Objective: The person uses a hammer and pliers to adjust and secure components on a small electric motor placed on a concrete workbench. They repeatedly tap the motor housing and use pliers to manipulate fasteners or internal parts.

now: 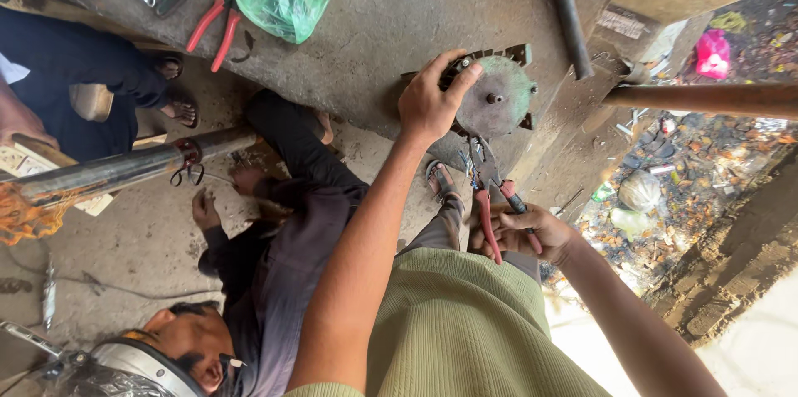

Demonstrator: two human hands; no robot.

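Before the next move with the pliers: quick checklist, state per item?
1. Left hand steadies the round motor housing: ok, fingers over its rim.
2. Right hand grips the red-handled pliers: ok.
3. Plier tips on the wires under the housing: cannot tell, too small.
4. Housing seated on the concrete ledge: not ok, it sits right at the edge.
5. Space below: not ok, a second person crouches close beneath.
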